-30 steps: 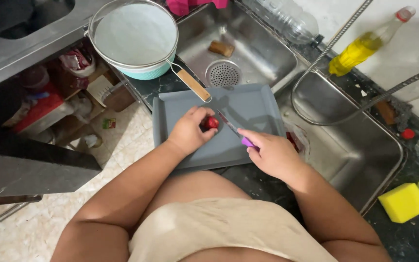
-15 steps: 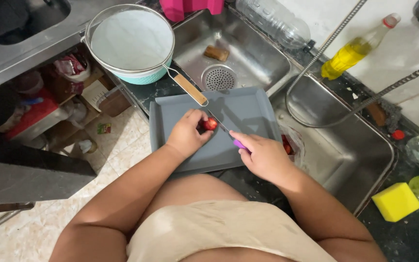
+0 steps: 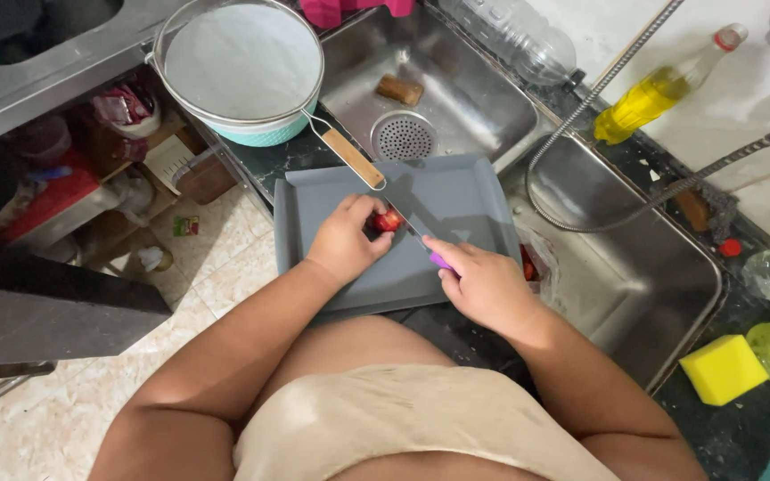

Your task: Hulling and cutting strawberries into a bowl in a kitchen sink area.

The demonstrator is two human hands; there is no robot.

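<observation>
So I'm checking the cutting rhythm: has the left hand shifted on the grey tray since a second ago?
No. The left hand pins the red piece at the same spot on the grey tray, just below the sieve's wooden handle; only the camera shifted.

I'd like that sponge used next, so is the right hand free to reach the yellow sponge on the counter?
Probably not right away: the right hand is gripping a purple-handled knife over the grey tray. The path to the yellow sponge looks open, past the sink edge.
</observation>
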